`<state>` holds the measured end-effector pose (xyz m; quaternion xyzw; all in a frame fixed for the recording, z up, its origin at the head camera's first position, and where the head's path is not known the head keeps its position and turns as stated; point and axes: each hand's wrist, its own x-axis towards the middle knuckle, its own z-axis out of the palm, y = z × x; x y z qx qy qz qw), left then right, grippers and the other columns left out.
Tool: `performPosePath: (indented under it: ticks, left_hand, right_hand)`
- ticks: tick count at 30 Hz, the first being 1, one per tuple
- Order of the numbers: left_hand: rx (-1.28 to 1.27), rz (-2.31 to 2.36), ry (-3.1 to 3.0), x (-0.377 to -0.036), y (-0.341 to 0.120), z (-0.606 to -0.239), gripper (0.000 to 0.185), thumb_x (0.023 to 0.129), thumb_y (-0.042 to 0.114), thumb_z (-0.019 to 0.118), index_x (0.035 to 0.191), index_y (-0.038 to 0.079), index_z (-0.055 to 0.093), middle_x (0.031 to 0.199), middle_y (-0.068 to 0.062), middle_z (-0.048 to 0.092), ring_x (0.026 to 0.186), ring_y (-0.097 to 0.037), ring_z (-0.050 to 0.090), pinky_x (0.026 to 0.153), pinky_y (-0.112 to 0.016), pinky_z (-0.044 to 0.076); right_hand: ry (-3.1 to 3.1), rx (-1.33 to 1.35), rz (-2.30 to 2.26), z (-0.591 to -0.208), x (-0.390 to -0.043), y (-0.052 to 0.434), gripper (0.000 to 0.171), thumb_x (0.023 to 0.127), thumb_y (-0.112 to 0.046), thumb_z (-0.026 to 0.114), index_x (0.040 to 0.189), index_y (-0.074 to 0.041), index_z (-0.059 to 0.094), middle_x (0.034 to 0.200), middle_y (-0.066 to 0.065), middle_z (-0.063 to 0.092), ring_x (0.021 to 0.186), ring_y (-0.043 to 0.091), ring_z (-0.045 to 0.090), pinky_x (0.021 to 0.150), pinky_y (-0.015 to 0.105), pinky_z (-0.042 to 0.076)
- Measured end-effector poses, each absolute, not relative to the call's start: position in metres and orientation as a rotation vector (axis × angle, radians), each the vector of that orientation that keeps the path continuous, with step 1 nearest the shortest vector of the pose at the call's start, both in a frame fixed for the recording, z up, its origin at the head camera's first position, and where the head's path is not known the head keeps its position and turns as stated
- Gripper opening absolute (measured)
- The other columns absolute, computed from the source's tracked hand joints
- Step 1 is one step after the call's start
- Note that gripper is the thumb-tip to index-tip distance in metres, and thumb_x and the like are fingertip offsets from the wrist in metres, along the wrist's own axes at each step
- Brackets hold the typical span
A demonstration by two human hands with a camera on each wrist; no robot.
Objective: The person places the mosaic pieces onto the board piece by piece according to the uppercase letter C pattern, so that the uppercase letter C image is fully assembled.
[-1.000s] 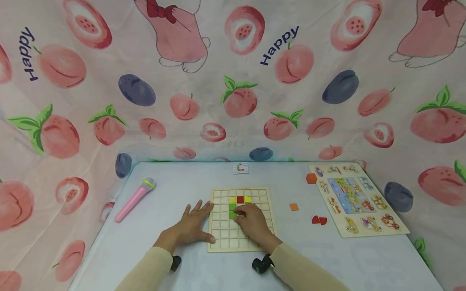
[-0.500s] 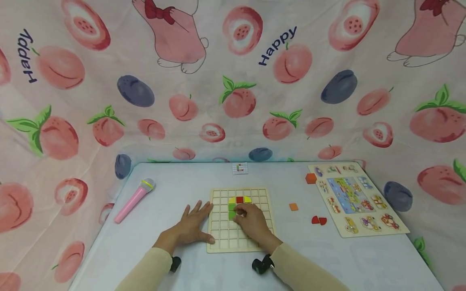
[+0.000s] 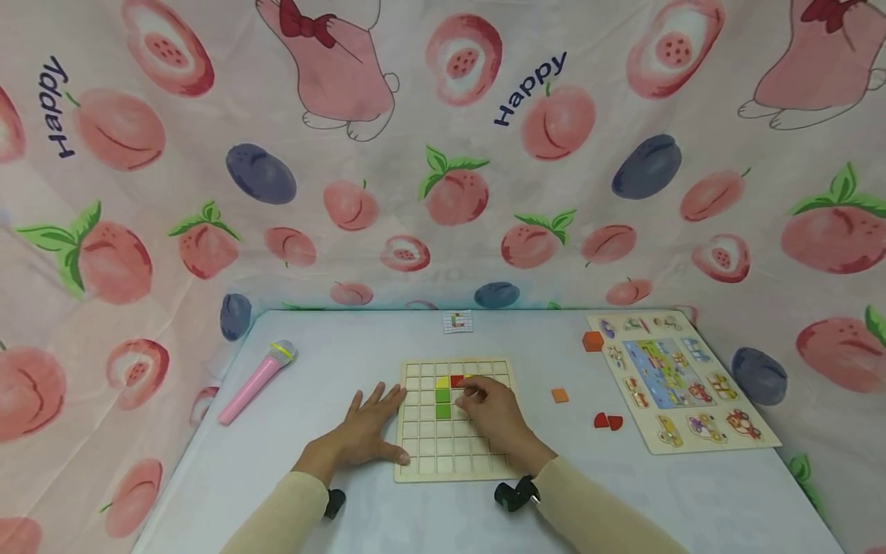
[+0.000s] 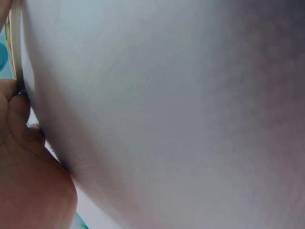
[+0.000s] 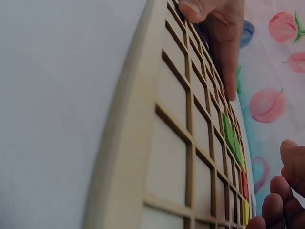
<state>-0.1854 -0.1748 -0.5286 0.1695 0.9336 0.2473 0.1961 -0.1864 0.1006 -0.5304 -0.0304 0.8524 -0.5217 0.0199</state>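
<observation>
Here the left hand (image 3: 363, 435) lies flat, fingers straight, steadying the wooden grid board (image 3: 422, 442) on the tabletop (image 3: 332, 508), while the right hand (image 3: 494, 415) curls its fingers onto the yellow tile (image 3: 469, 378), seemingly seating it beside the red tile (image 3: 456, 380).

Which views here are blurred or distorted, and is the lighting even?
Head view: sharp and evenly lit, with wide-angle bending at the edges; the grid board and both hands read clearly. Left wrist view: almost wholly a soft, featureless table, darkening toward the upper right, with the left hand blurred. Right wrist view: steep grazing angle, near board frame out of focus.
</observation>
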Motion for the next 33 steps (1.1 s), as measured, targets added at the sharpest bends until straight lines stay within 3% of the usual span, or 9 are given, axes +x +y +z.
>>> performPosePath:
  ticks: [7, 17, 24, 28, 33]
  left_hand:
    - [0.473, 0.706, 2.615, -0.186, -0.174, -0.532, 0.127, 0.07, 0.057, 0.092, 0.169, 0.014, 0.026, 0.177, -0.003, 0.02, 0.166, -0.031, 0.002, 0.132, -0.058, -0.01]
    - [0.468, 0.691, 2.614, -0.185, -0.174, -0.53, 0.126, 0.071, 0.057, 0.092, 0.169, 0.014, 0.026, 0.177, -0.002, 0.02, 0.166, -0.03, 0.001, 0.132, -0.058, -0.01]
    - [0.488, 0.687, 2.611, -0.186, -0.173, -0.529, 0.125, 0.072, 0.057, 0.092, 0.169, 0.014, 0.026, 0.177, -0.003, 0.02, 0.166, -0.03, 0.001, 0.132, -0.058, -0.009]
    - [0.48, 0.687, 2.613, -0.186, -0.173, -0.529, 0.125, 0.071, 0.057, 0.092, 0.169, 0.014, 0.027, 0.177, -0.003, 0.021, 0.166, -0.029, 0.002, 0.132, -0.058, -0.009]
    - [0.471, 0.677, 2.617, -0.185, -0.174, -0.528, 0.125, 0.071, 0.057, 0.092, 0.169, 0.014, 0.027, 0.177, -0.003, 0.02, 0.166, -0.03, 0.002, 0.132, -0.058, -0.009]
  right_hand:
    - [2.67, -0.031, -1.59, -0.526, -0.19, 0.132, 0.031, 0.096, -0.015, 0.077, 0.127, -0.014, 0.074, 0.11, -0.001, 0.07, 0.097, 0.016, 0.059, 0.081, 0.026, 0.052]
    - [2.831, 0.087, -1.4, -0.522, -0.187, 0.223, 0.036, 0.099, -0.018, 0.074, 0.133, -0.009, 0.07, 0.122, 0.012, 0.071, 0.105, 0.024, 0.061, 0.085, 0.03, 0.052]
    - [2.828, 0.068, -1.197, -0.52, -0.171, 0.289, 0.046, 0.099, -0.025, 0.075, 0.14, -0.007, 0.064, 0.128, 0.015, 0.068, 0.108, 0.027, 0.062, 0.077, 0.028, 0.055]
    - [2.817, -0.038, -1.021, -0.516, -0.163, 0.32, 0.049, 0.096, -0.022, 0.078, 0.14, -0.005, 0.063, 0.125, 0.013, 0.069, 0.11, 0.03, 0.061, 0.085, 0.037, 0.054]
    - [2.819, -0.156, -0.906, -0.516, -0.161, 0.335, 0.04, 0.089, -0.013, 0.083, 0.127, -0.005, 0.071, 0.115, 0.008, 0.074, 0.108, 0.03, 0.063, 0.093, 0.048, 0.054]
